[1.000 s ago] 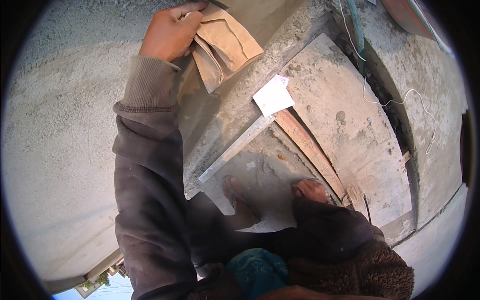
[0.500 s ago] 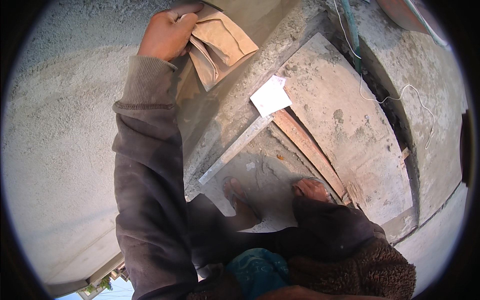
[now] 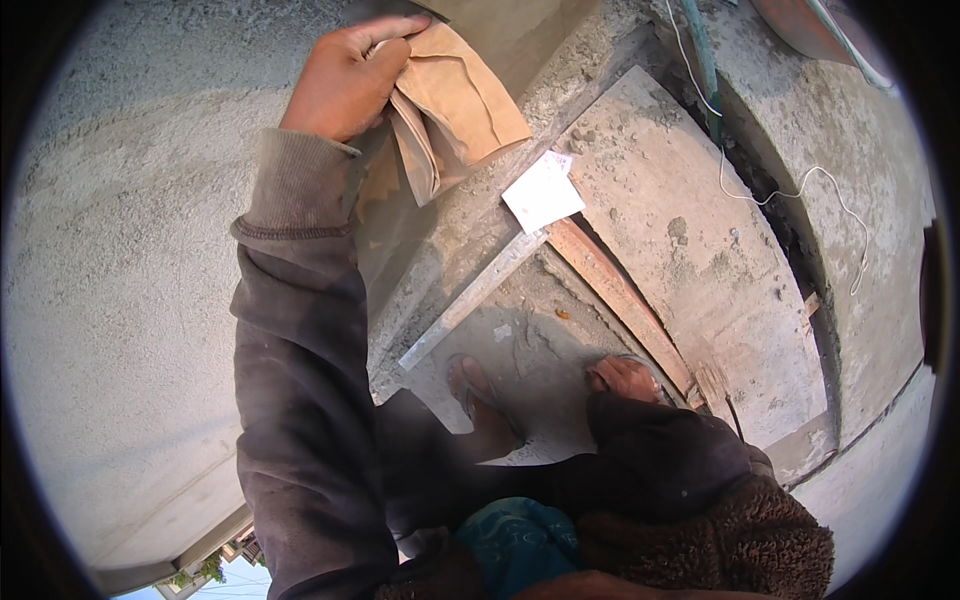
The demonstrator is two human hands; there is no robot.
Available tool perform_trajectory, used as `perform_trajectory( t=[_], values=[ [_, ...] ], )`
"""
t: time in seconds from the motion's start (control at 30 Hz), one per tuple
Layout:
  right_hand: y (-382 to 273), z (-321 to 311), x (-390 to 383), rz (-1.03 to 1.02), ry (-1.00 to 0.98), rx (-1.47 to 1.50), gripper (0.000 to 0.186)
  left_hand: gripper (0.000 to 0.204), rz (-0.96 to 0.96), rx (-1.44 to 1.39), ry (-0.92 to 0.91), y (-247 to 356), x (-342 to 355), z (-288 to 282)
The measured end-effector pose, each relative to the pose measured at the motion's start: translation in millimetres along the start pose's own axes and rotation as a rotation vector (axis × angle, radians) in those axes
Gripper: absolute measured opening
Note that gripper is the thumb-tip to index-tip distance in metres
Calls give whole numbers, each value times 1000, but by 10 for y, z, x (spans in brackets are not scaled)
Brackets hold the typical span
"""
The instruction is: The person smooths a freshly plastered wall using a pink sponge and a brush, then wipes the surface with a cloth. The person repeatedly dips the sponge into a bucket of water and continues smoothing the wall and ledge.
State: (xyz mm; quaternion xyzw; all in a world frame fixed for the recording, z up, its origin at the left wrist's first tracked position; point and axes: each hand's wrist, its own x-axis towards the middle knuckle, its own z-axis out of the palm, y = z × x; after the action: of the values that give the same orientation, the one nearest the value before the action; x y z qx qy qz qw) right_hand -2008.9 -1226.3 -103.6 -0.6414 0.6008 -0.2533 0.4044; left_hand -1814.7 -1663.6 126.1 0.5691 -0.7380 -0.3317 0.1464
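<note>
My left hand (image 3: 355,80) is closed on a folded sheet of brown paper (image 3: 465,105), its thumb and finger on the upper left part. The hand is over the edge of a rough grey plastered wall (image 3: 140,300); whether it touches the plaster I cannot tell. Below the paper, a white square card or tile (image 3: 540,190) lies where a pale metal strip (image 3: 470,300) meets a reddish wooden batten (image 3: 610,290). My right hand is not in view; only a sliver of bare skin shows at the lower edge.
My sandalled feet stand on dusty concrete (image 3: 530,335). To the right lie a debris-strewn board (image 3: 700,260), a dark gap along a concrete step (image 3: 850,330), a green pipe (image 3: 705,55) with a white wire, and part of a rounded container (image 3: 800,30) at the top.
My left hand and the brown paper have shifted slightly down and to the right. The things on the ground look the same.
</note>
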Motion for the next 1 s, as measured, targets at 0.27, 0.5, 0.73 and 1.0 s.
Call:
perform_trajectory(
  t=[0.27, 0.5, 0.73, 1.0],
  values=[
    [-76, -48, 21, 27, -13, 39, 11, 42, -7, 107, -86, 200, -123, -45],
    [25, 54, -66, 48, -9, -9, 14, 42, 18, -31, -75, 187, -200, -113],
    [-20, -14, -16, 29, -20, 42, 12, 41, 18, 43, -37, 122, -169, -34],
    [-30, -74, 37, -4, -49, 107, 10, 36, 121, 16, 17, 59, -161, -107]
  ],
)
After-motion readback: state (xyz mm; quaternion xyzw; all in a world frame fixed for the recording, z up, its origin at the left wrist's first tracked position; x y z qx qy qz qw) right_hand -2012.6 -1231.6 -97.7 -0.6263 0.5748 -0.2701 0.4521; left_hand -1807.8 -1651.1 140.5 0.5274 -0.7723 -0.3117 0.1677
